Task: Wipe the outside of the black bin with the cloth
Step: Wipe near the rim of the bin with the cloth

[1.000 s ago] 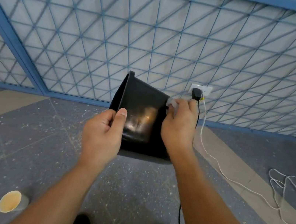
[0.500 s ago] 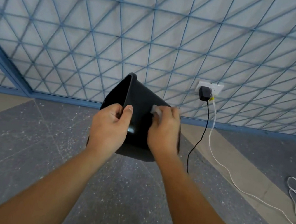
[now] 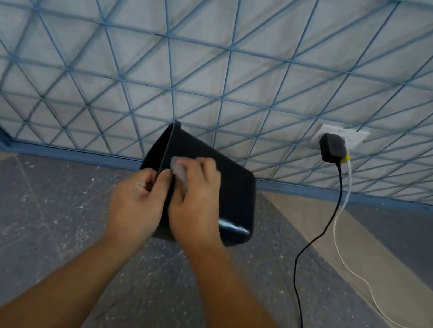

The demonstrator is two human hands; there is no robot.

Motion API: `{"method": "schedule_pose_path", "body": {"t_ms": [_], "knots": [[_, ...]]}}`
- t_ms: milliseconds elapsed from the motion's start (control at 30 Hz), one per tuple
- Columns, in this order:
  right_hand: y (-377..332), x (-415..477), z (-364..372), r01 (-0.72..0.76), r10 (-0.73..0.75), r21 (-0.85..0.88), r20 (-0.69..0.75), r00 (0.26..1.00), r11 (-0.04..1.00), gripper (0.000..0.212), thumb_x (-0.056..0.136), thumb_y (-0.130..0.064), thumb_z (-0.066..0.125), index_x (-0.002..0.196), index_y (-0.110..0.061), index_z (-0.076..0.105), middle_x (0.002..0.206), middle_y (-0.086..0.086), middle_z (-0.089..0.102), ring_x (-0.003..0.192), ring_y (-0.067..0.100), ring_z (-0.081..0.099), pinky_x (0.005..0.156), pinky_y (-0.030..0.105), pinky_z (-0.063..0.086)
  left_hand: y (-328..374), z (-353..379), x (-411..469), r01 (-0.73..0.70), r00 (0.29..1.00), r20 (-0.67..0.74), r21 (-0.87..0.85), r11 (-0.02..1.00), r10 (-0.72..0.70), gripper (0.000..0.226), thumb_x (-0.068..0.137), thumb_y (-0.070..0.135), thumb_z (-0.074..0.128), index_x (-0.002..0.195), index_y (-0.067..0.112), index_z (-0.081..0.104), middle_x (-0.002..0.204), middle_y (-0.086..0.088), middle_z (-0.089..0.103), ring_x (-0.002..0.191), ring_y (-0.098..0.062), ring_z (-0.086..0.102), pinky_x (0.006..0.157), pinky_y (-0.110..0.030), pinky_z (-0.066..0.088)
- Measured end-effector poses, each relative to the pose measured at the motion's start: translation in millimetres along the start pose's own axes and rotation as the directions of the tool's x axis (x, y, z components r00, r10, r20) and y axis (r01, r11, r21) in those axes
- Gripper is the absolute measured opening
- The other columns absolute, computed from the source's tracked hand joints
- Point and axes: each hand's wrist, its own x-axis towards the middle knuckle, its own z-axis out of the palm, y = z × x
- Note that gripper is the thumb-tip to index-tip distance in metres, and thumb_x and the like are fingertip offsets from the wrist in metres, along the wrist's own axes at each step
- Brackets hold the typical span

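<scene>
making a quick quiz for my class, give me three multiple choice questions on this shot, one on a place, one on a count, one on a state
1. Where is the cloth on the black bin?
A. inside it
B. on its outer wall near the rim
C. under its base

2. How many cables run down from the wall socket?
A. one
B. two
C. four

3. How is the bin?
A. upright on the floor
B. upside down on the floor
C. held tipped, opening to the left

Answers: B, the right hand presses it beside the rim; B, a black cable and a white cable hang down; C, the left hand grips its rim.
</scene>
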Motion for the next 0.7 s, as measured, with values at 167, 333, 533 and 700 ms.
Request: {"method": "schedule_pose_path", "body": {"t_ms": [167,333,533,700], "knots": [[83.6,-36.8,-1.3,-0.239,0.238,-0.043,-0.014,0.971,0.970,0.027,0.098,-0.002,0.058,0.124,-0.008,0.065,0.123,0.008,0.052,0.104,0.020,0.054,0.095,0.040,0.052,-23.5,-5.0,7.4,-0.122,0.992,0.026,0.126,0.985,0.120,0.052,0.106,0.036,0.062,0.065,0.007,0.048,0.054,-0.008,0.046,0.055,-0.020,0.052,0.047,-0.022,0.033],[142.3,-25.5,11.7,-0.617,0.618,0.044,-0.018,0.786,0.786,0.018,0.107,-0.019,0.051,0.119,-0.010,0.060,0.122,0.013,0.059,0.096,0.020,0.059,0.083,0.030,0.044,-23.0,1.0,13.8,-0.312,0.943,0.032,0.426,0.849,0.331,0.052,0.105,0.038,0.057,0.063,0.012,0.043,0.045,0.001,0.039,0.037,-0.019,0.040,0.042,-0.026,0.025],[174.5,-19.6,26.7,-0.751,0.755,-0.100,0.171,0.633,0.653,0.023,0.104,-0.022,0.057,0.125,-0.011,0.057,0.126,0.018,0.065,0.108,0.034,0.065,0.088,0.034,0.052,-15.5,24.6,13.7,-0.478,0.877,0.269,0.570,0.668,0.398,0.045,0.098,0.024,0.076,0.066,0.016,0.046,0.042,0.001,0.037,0.029,-0.022,0.032,0.046,-0.018,0.016],[199.2,-22.0,29.0,-0.825,0.820,-0.120,0.259,0.510,0.552,0.041,0.103,-0.030,0.061,0.137,-0.010,0.051,0.134,0.021,0.061,0.117,0.037,0.063,0.094,0.040,0.054,-21.8,63.7,-6.2,-0.512,0.859,0.368,0.589,0.625,0.357,0.034,0.084,0.016,0.090,0.068,0.007,0.062,0.043,-0.010,0.055,0.031,-0.031,0.053,0.044,-0.025,0.028]]}}
